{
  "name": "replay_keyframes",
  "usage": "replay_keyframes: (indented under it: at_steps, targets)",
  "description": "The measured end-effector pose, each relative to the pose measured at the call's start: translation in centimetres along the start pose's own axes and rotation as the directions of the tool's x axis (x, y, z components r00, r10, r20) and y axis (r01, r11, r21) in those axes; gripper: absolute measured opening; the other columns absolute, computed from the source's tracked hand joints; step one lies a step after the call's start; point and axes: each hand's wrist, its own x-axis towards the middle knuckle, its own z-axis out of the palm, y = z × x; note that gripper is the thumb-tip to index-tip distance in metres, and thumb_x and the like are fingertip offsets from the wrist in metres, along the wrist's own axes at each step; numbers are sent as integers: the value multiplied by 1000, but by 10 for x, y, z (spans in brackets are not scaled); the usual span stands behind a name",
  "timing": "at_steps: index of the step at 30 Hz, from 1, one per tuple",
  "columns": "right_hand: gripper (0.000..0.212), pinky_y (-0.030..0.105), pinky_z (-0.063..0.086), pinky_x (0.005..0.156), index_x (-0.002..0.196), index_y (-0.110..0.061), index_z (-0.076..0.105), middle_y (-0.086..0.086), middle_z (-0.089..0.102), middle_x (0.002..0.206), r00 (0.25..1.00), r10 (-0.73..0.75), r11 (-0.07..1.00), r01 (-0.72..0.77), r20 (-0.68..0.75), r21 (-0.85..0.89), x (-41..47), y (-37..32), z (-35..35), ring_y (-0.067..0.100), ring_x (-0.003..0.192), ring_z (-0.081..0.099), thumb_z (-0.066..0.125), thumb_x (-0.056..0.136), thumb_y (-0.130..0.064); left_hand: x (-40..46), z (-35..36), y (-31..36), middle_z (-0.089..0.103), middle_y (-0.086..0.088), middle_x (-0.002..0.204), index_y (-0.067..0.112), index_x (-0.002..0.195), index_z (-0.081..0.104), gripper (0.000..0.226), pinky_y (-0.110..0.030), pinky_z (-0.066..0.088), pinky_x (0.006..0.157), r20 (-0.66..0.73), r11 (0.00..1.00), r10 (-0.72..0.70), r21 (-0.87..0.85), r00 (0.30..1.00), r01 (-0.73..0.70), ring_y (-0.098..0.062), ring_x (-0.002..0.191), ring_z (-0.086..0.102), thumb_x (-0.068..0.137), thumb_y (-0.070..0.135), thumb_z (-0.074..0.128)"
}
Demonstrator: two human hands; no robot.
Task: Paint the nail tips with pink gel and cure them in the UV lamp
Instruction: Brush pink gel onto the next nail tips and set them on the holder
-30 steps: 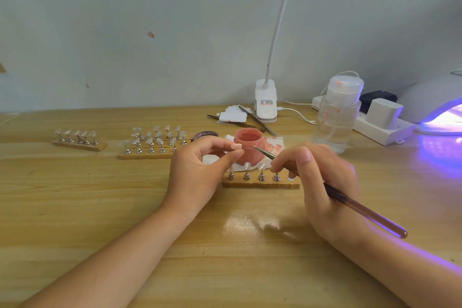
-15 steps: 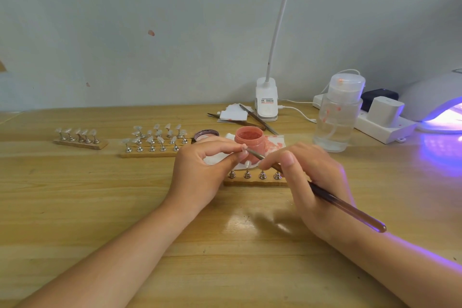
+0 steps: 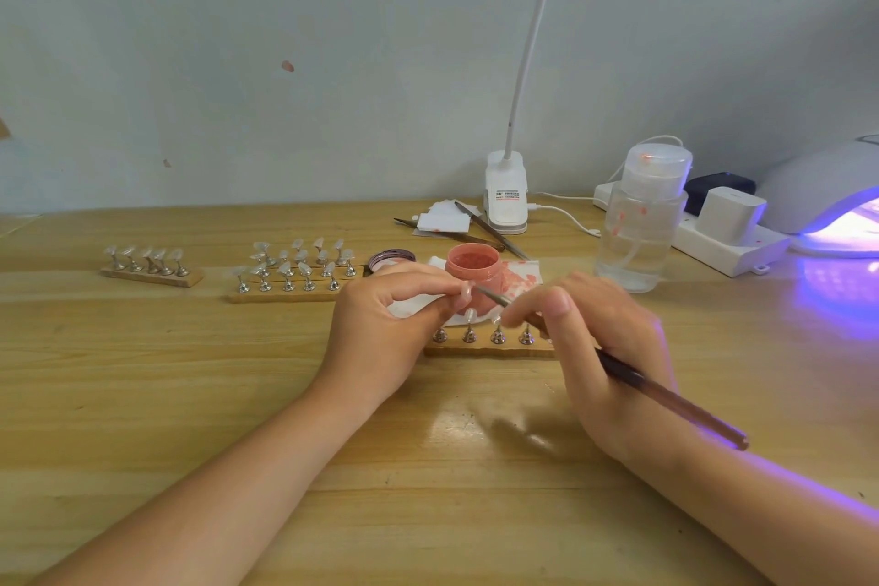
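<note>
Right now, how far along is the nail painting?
Early. Done: the pink gel jar is open and the UV lamp is lit. In hand: the left hand pinches one nail tip while the right hand holds the brush to it. Left: the tips on the near wooden strip and on the two far strips look unpainted, and nothing I can see is in the lamp.

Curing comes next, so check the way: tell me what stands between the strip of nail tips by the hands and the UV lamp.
The clear pump bottle and the white power strip stand near the line from the strip of nail tips to the UV lamp; the bare table nearer the person is open.
</note>
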Motion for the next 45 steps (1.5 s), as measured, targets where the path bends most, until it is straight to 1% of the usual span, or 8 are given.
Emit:
replay_keyframes:
  at_steps: [6, 10, 14, 18, 22, 26, 35, 45]
  targets:
    - [56, 27, 37, 65, 66, -14, 66, -20, 52, 64, 1000, 10, 1000, -10, 10, 11, 0, 0, -1, 2, 63, 49, 28, 98, -39, 0, 0, 2, 67, 18, 74, 32, 71, 68, 23, -4, 39, 77, -17, 999, -47, 23, 999, 47, 6, 81, 60, 70, 9, 72]
    - [43, 29, 39, 66, 72, -16, 68, -19, 57, 69, 999, 26, 998, -25, 20, -56, 1, 2, 2, 8, 70, 53, 36, 95, -33, -1, -1, 2, 66, 10, 80, 30, 75, 68, 27, -4, 39, 75, -28, 998, -55, 42, 998, 57, 6, 82, 58, 71, 4, 72]
    - [57, 29, 38, 65, 64, -15, 66, -15, 56, 61, 1000, 26, 1000, -26, 4, 2, 0, 2, 0, 6, 61, 51, 28, 98, -42, -1, 0, 5, 65, 8, 80, 29, 74, 69, 25, -3, 38, 74, -24, 996, -79, 36, 997, 80, 6, 81, 57, 72, 4, 72]
    - [40, 33, 42, 65, 77, -20, 70, -14, 61, 68, 1000, 5, 998, -4, 7, -68, 2, 2, 2, 11, 68, 55, 38, 95, -37, -1, 0, 6, 63, 12, 77, 32, 72, 68, 27, -3, 38, 72, -25, 995, -91, 46, 996, 92, 8, 78, 55, 71, 6, 73]
    - [56, 29, 38, 62, 64, -16, 68, -15, 57, 60, 1000, 12, 999, -12, -10, -33, 1, 5, 1, 4, 60, 50, 32, 97, -43, -1, 0, 7, 62, 14, 75, 35, 70, 67, 33, -2, 37, 71, -37, 993, -108, 49, 993, 110, 10, 79, 55, 71, 3, 73]
    - [44, 31, 41, 65, 75, -18, 71, -19, 59, 69, 1000, -14, 997, 13, -7, -79, 1, 4, 3, 8, 68, 54, 37, 95, -36, -1, 0, 7, 62, 12, 78, 34, 75, 67, 30, -2, 37, 72, -27, 993, -99, 65, 995, 100, 9, 81, 54, 71, 4, 73]
    - [50, 28, 38, 65, 73, -17, 72, -29, 51, 69, 999, -32, 996, 32, -2, -83, 3, 5, 2, 6, 64, 52, 34, 97, -39, -2, 0, 7, 62, 13, 79, 36, 74, 66, 30, -1, 36, 73, -40, 992, -92, 82, 995, 95, 9, 83, 54, 68, 7, 75]
    - [55, 30, 39, 62, 66, -15, 70, -15, 58, 61, 999, -37, 998, 36, -12, -58, 2, 7, 1, 5, 59, 52, 32, 98, -38, -1, 1, 5, 62, 11, 79, 32, 78, 68, 27, -1, 36, 73, -40, 991, -92, 89, 995, 95, 4, 82, 55, 67, 9, 76]
